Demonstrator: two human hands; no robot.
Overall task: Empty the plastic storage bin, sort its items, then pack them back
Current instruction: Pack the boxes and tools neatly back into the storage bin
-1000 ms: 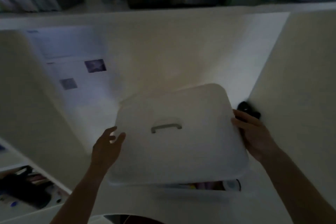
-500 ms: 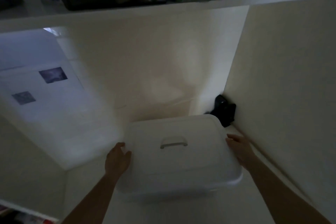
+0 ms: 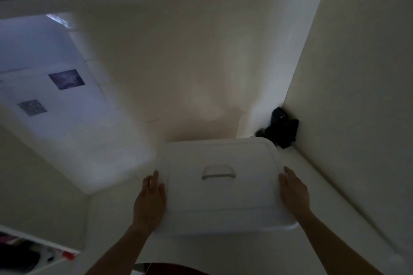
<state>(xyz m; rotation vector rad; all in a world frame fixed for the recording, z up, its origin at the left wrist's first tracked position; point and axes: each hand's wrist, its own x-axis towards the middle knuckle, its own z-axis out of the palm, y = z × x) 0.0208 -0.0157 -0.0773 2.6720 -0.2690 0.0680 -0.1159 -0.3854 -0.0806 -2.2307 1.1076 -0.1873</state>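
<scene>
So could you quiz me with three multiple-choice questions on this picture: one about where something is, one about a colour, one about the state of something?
1. Where is the dark object?
A. on top of the lid
B. in the corner behind the bin, to the right
C. in the person's left hand

2. What colour is the bin's lid?
A. white
B. red
C. green

3. How are the two hands placed?
A. both gripping the lid's handle
B. both hanging clear of the bin
C. one at each side of the lid

Answers:
1 B, it sits where the two walls meet, past the bin's far right corner.
2 A, the lid looks white even in the dim light.
3 C, the left hand lies at the left edge, the right hand at the right edge, and the handle is untouched.
</scene>
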